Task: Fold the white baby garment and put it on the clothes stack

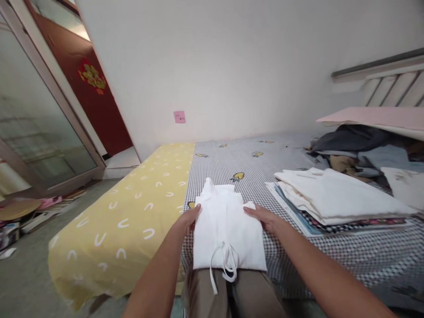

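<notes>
A folded white garment (pixel 228 229) with thin white ties lies at the front edge of the bed, its near end over the person's lap. Its ties hang loosely in a bow at the near end. My left hand (pixel 191 216) grips its left side, thumb on top and fingers hidden beneath. On the opposite side, my right hand (pixel 263 216) pinches the right edge the same way. The far end of the garment is uneven, with a corner sticking up at the left.
The bed has a checked sheet (pixel 215 163) and a yellow sheet (pixel 132 212). At right are a stack of folded clothes (pixel 344 194), a heap of dark clothes (pixel 354 141) and a pink board (pixel 380 115). A pink note (pixel 179 117) is on the wall.
</notes>
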Motion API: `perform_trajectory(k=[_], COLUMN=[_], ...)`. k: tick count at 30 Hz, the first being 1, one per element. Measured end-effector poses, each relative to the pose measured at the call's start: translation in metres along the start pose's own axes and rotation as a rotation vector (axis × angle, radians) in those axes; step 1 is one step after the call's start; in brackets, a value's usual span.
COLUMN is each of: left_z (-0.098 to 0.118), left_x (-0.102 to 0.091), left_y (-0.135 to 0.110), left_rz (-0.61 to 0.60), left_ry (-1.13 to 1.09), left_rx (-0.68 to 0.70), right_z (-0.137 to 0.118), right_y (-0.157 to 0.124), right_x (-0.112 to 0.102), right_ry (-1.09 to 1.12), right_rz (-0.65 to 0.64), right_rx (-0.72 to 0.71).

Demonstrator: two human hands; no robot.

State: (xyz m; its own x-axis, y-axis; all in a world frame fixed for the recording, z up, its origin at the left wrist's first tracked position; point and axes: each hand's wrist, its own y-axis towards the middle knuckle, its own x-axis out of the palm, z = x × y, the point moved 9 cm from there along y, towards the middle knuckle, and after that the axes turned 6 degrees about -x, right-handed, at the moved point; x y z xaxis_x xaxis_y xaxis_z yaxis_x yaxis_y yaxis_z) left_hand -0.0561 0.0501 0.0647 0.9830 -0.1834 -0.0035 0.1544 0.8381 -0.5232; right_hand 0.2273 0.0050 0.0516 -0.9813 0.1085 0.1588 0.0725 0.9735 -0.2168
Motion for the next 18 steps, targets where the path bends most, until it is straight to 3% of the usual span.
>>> perform_trajectory(k=[3, 7, 11, 18], left_z=[-0.012, -0.017, -0.013, 0.002], left_x=[-0.014, -0.019, -0.011, 0.015], left_y=[0.018, 0.015, 0.006, -0.008], left_rz=[0.089, 0.100, 0.077, 0.006], left_ry=[0.033, 0.022, -0.013, 0.009], left_rx=[-0.003, 0.052, 0.105, 0.177], right_z=[0.018, 0.016, 0.003, -0.008], right_y=[0.020, 0.023, 0.021, 0.018], right_x=[-0.016, -0.016, 0.001, 0.019], right_ry=[-0.029, -0.041, -0.031, -0.084], right_rz=[0.075, 0.071, 0.038, 0.043], right_rx=[0.003, -0.078, -0.165, -0.172])
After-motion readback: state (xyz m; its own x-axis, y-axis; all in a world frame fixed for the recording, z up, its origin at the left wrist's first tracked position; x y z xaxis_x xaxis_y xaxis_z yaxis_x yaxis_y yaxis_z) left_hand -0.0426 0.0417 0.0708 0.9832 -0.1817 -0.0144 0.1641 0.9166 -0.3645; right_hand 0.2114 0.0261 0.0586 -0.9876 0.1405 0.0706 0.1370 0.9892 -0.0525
